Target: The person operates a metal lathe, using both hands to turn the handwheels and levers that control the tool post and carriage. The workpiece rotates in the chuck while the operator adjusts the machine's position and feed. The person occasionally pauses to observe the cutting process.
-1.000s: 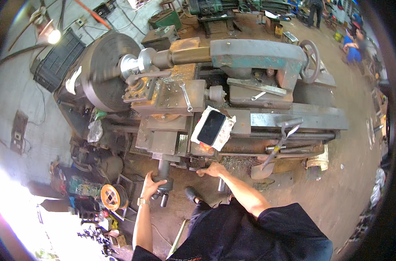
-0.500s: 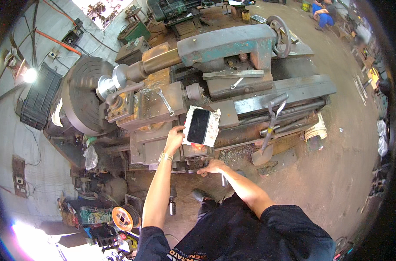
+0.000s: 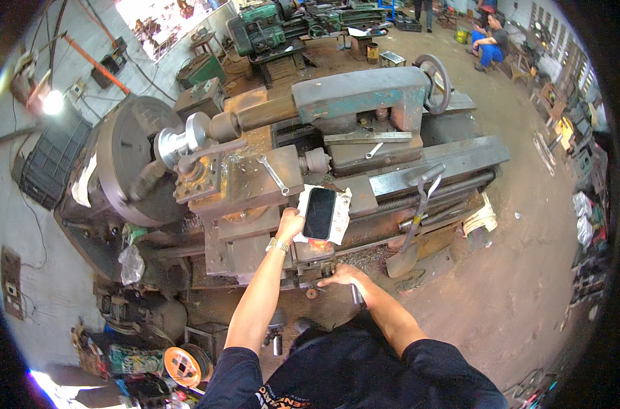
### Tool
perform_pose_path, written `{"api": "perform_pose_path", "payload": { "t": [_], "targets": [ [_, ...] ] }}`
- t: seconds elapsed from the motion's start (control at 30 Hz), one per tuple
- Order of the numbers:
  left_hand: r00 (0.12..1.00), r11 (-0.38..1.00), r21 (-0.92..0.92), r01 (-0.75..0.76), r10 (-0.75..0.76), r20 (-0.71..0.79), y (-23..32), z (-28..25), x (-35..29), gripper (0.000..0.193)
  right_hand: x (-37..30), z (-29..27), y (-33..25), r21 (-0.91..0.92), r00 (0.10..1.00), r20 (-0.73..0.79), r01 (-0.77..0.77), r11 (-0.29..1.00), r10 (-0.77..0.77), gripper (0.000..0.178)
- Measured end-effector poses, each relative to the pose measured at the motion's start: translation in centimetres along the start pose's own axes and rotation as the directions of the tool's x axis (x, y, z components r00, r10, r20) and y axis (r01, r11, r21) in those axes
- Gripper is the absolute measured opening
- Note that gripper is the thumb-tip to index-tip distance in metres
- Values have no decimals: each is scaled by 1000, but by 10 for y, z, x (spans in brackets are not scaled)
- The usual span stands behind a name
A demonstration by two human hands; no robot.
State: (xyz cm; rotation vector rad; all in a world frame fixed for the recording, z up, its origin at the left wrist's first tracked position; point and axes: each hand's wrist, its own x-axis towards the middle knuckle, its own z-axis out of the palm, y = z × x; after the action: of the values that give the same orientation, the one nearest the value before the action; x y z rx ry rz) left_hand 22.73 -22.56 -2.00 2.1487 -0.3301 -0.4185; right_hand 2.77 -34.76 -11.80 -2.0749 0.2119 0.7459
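Black phone lying screen-up on a white cloth atop the lathe carriage

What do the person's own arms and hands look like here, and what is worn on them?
Both forearms are bare. The left hand has a metal watch at the wrist; the right hand shows no glove, and no ring is discernible. Short black sleeves of a T-shirt cover the upper arms.

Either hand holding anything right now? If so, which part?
Left hand touches the left edge of the phone on its white cloth; an actual hold cannot be told. Right hand grips a lathe handle.
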Motion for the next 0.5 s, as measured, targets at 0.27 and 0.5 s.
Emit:
{"api": "perform_pose_path", "payload": {
  "t": [0.27, 0.5],
  "targets": [
    [970, 933, 266, 243, -234, -66, 34, 11, -31, 54, -16, -12, -9, -25, 998, -12, -67, 997, 67, 96],
    [929, 851, 380, 363, -299, -217, 52, 15, -64, 48, 6, 5, 13, 109, 986, -83, 153, 982, -144, 70]
  ]
}}
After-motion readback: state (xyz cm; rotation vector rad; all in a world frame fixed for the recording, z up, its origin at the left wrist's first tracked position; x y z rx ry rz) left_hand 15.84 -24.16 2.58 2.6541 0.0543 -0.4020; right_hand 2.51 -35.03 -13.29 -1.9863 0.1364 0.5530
